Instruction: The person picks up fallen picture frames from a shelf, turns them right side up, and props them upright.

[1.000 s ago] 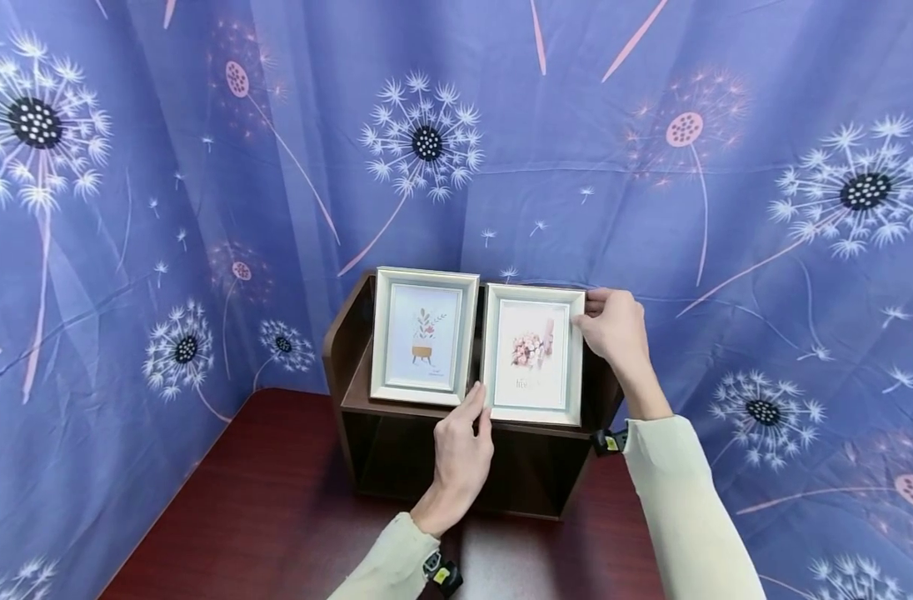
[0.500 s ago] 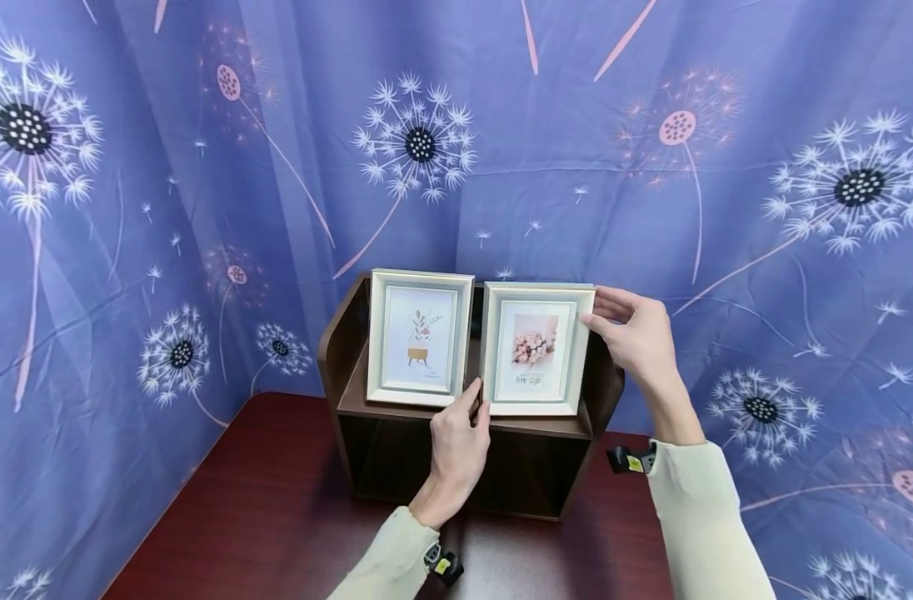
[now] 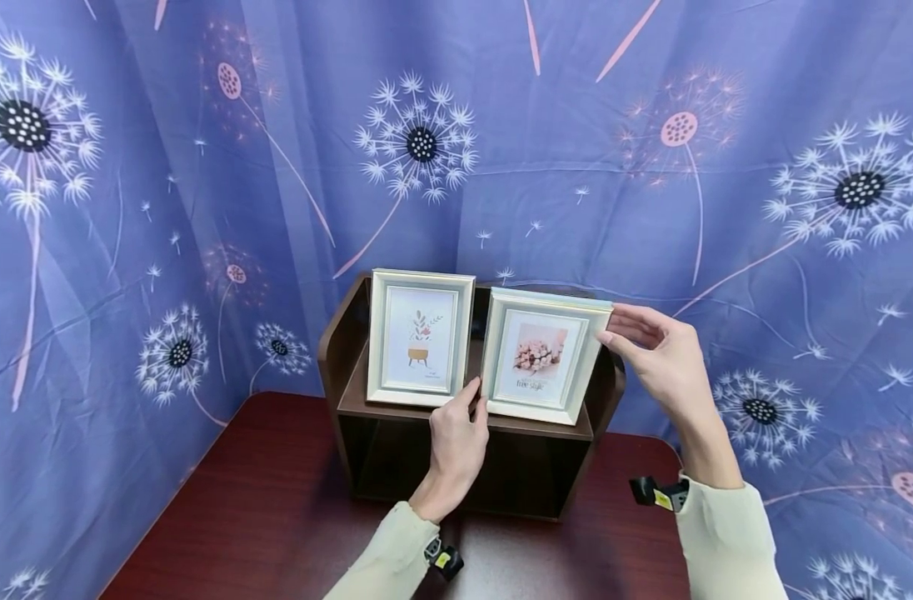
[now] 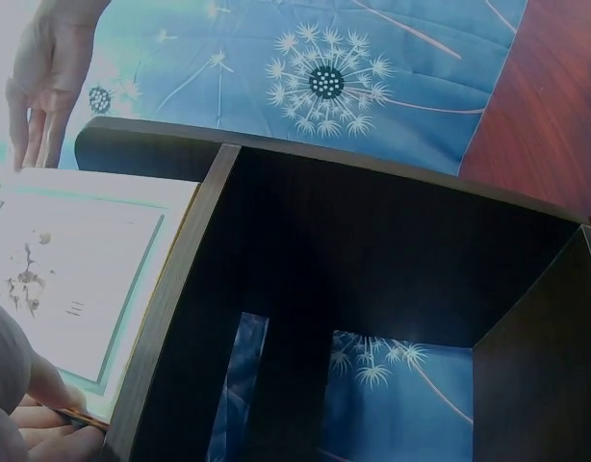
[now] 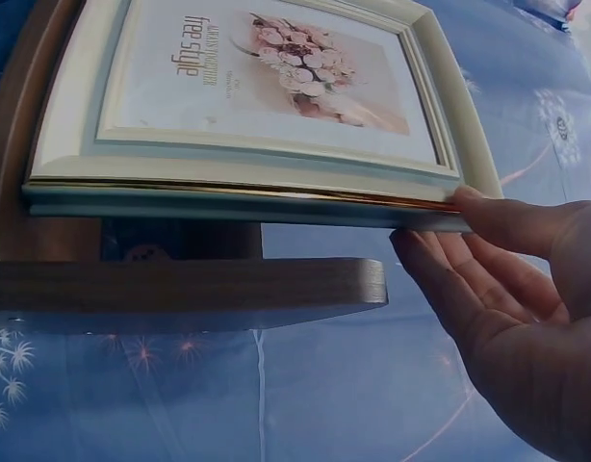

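A pale silver-cream picture frame [image 3: 494, 350] with a pink bouquet print leans, tilted clockwise, on the top tier of a dark brown shelf unit [image 3: 344, 354]. My right hand [image 3: 666, 354] pinches its upper right corner; in the right wrist view the thumb [image 5: 507, 219] lies on the front edge and the fingers are behind. At the lower left corner, my left hand [image 3: 454, 446] holds the frame between thumb and fingers, also seen low in the left wrist view. Beside it on the left stands a matching picture frame [image 3: 377, 333] with a plant print, untouched by the right hand.
The shelf unit has a dark open lower compartment [image 3: 456, 467] and raised side panels close to the frames. It stands on a reddish-brown table [image 3: 239, 492]. A blue dandelion-patterned curtain [image 3: 516, 125] hangs right behind and along the left side.
The right-hand frame has tipped clockwise, its top edge shifting right and downward. My right hand has moved right and down with that corner, while the left hand stays nearly in place.
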A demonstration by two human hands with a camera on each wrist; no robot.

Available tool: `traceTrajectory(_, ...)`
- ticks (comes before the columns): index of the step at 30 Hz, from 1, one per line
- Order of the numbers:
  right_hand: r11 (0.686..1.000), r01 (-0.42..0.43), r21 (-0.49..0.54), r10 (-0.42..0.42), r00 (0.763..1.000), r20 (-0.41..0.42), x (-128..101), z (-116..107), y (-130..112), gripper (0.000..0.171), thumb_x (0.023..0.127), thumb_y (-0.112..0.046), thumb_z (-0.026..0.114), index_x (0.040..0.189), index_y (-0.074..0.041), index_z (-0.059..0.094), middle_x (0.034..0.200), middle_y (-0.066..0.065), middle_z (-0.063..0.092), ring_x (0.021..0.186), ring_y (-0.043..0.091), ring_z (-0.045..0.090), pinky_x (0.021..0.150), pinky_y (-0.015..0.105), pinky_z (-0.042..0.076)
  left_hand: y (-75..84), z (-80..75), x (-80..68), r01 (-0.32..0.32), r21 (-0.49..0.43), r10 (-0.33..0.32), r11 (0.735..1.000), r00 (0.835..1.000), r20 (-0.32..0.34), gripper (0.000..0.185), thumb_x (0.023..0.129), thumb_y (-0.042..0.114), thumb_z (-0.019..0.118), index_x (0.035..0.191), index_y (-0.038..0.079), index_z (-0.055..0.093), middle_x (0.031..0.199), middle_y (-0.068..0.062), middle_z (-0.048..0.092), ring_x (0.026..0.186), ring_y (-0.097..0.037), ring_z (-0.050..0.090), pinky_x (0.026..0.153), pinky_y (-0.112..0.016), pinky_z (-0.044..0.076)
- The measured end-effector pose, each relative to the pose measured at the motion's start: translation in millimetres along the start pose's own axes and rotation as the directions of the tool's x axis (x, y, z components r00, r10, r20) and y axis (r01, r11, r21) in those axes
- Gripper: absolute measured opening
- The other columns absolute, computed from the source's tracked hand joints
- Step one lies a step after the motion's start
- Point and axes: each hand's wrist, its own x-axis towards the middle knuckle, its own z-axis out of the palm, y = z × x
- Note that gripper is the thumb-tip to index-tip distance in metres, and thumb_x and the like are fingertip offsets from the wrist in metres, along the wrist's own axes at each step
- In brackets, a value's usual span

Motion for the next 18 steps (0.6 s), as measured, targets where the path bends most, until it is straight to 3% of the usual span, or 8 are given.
traceTrajectory(11,0.995,0.098,0.026,-0.097,0.995,-0.026,-6.0,1.4,4.8,0.045,0.093,-0.012,0.081,0.134,0.001,0.068,0.101,-0.025,0.074,0.098,-0.009,0.073,0.083,0.01,0.058,1.4,1.4,1.7,-0.012,0.025,0.012,1.0,1.0,-0.012,0.029,0.088,-0.006,0.077,0.117,-0.006,0.077,0.106,-0.021,0.08,0.094,-0.03,0.081,0.076,-0.036,0.065)
traceTrajectory(18,0.995,0.104,0.008,-0.103,0.993,-0.049,-9.5,-0.3,4.2,0.042,0.091,-0.01,0.082,0.131,-0.001,0.07,0.099,-0.025,0.075,0.096,-0.008,0.073,0.08,0.01,0.058,3.1,7.6,6.0,-0.003,0.027,0.002,1.0,0.999,0.037,0.027,0.093,-0.006,0.07,0.12,-0.009,0.073,0.111,-0.023,0.079,0.1,-0.032,0.079,0.08,-0.038,0.065)
